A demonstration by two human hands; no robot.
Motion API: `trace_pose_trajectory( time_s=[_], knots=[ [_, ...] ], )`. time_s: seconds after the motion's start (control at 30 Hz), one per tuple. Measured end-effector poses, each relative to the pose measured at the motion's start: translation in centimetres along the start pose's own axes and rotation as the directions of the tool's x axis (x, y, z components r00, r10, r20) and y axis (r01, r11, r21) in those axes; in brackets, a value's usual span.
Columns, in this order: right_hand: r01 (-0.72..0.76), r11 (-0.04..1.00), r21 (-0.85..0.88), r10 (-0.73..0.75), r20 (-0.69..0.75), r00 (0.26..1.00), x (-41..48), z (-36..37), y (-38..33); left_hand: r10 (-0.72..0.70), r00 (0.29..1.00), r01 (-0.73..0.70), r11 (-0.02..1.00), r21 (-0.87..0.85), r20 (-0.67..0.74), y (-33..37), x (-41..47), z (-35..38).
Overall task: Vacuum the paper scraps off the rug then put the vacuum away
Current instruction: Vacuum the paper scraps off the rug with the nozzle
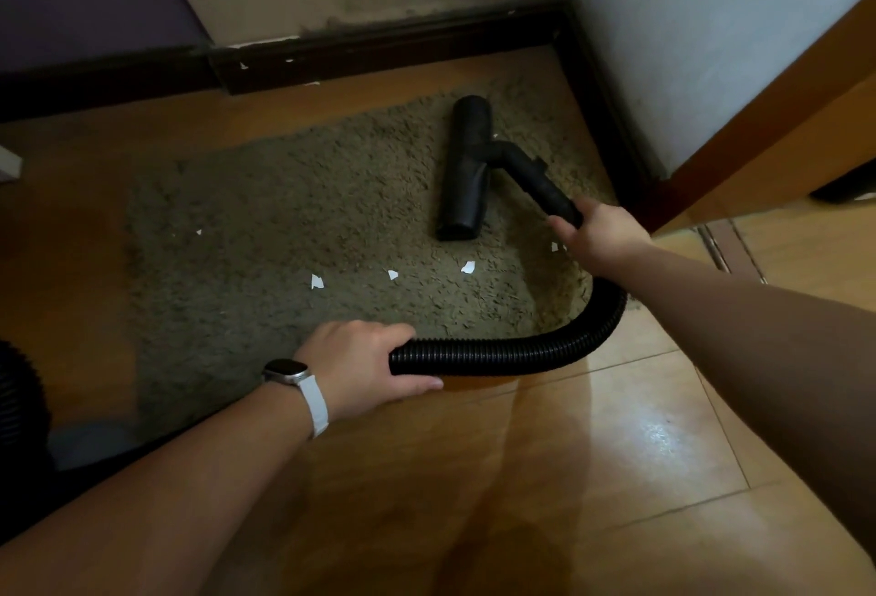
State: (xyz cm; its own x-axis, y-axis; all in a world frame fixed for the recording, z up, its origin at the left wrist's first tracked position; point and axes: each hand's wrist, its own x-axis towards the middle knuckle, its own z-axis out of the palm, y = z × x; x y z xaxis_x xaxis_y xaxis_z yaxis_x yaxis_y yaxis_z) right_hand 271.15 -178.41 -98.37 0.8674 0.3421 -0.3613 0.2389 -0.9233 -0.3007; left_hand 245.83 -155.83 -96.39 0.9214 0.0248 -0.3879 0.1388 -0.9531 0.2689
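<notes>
A grey-green shaggy rug (284, 216) lies on the wooden floor. Several white paper scraps rest on its near half, among them one scrap (316, 282), another (392, 274) and a third (468, 267). The black vacuum floor nozzle (467, 169) sits on the rug's right part, lying lengthwise away from me. My right hand (599, 235) grips the rigid black tube just behind the nozzle. My left hand (365, 361), with a white-strapped watch on the wrist, holds the ribbed black hose (521, 349), which curves from one hand to the other.
A dark baseboard (379, 50) runs along the wall behind the rug, meeting another wall at the right corner. A wooden door frame (758, 131) stands at the right. A dark rounded object, perhaps the vacuum body (19, 406), shows at the left edge.
</notes>
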Motion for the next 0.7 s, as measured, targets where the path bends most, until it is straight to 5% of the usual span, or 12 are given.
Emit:
trace_pose_trajectory(
  time_s=[0.43, 0.7],
  knots=[
    [-0.096, 0.959, 0.268, 0.126, -0.099, 0.987, 0.6, -0.4, 1.0, -0.028, 0.997, 0.026, 0.999, -0.024, -0.069, -0.6, 0.1, -0.7],
    [-0.12, 0.961, 0.251, 0.128, -0.016, 0.992, 3.9, -1.1, -2.0, -0.101, 0.992, 0.096, 0.993, -0.075, -0.076, -1.3, -0.8, -0.8]
  ],
)
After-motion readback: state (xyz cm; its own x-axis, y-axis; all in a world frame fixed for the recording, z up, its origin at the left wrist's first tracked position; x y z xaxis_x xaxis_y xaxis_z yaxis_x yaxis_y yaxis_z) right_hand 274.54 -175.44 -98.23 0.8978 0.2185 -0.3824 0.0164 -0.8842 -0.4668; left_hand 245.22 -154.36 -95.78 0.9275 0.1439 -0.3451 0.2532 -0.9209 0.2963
